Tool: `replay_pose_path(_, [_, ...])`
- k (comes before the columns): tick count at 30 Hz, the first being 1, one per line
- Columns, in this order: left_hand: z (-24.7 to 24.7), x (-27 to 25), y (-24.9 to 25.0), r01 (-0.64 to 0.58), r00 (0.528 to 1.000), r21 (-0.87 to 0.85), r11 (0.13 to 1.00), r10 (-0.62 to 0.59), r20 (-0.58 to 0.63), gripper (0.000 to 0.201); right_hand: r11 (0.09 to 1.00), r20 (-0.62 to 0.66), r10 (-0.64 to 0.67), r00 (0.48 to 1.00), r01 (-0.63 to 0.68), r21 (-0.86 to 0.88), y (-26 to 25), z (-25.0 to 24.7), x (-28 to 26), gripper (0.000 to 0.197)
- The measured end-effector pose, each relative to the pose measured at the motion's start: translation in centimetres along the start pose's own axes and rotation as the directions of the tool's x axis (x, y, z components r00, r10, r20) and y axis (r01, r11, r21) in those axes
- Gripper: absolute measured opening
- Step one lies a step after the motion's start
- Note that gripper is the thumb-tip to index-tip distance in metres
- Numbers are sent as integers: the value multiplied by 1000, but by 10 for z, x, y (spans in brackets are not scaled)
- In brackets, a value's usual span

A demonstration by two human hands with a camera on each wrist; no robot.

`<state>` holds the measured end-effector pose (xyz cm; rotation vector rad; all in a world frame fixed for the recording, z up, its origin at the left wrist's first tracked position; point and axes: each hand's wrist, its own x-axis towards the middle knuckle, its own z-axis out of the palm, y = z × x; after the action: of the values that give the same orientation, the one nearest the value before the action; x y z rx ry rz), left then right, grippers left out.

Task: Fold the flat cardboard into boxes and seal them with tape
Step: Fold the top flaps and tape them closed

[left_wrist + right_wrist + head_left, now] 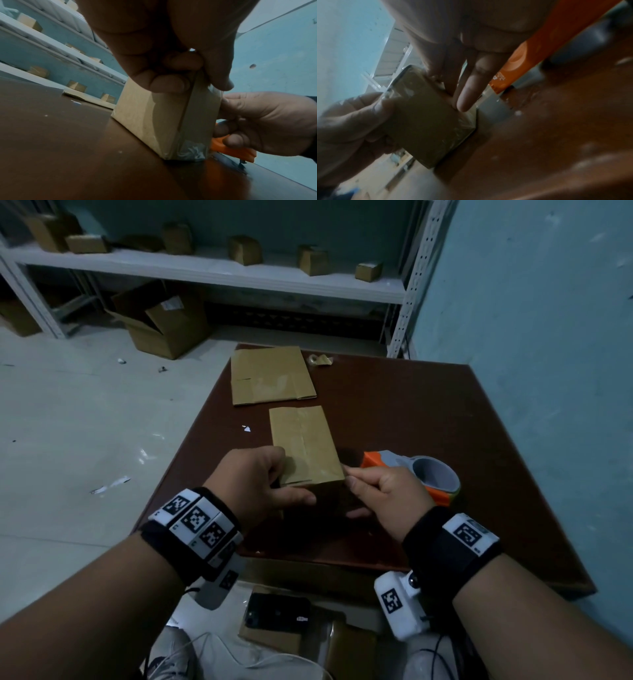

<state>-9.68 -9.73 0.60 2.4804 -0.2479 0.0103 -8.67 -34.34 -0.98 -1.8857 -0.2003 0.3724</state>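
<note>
Box (306,446), taped, standing on table (428,412) beside tape dispenser (411,474). My left hand (253,481) clasps its near left corner; my right hand (383,491) pinches the right corner. Risk, I judge: tape there looks crinkled, so uneven pressing may lift it or tip the box.

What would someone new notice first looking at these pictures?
Most striking is the small cardboard box at the middle of the brown table, held by both hands: left hand gripping its near end, right hand pinching its corner. Just right sits an orange tape dispenser; a flat cardboard sheet lies beyond.
</note>
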Motion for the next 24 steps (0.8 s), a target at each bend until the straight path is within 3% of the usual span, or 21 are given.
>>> replay_pose_path(10, [-6, 6, -12, -17, 1000, -9, 1000, 17, 23, 55, 963, -70, 192, 979, -174, 207, -9, 11, 4, 22])
replay_pose_path(17, [-10, 8, -13, -46, 997, 4, 999, 46, 67, 55, 982, -130, 186, 974, -190, -14, -16, 5, 9, 14])
replay_pose_path(20, [-10, 10, -14, -38, 998, -17, 999, 38, 57, 55, 969, -206, 62, 976, -108, -220, -15, 9, 11, 8])
replay_pose_path(24, [-15, 10, -17, -19, 999, -14, 1000, 20, 36, 55, 937, -189, -33, 982, -35, -348, -16, 11, 12, 8])
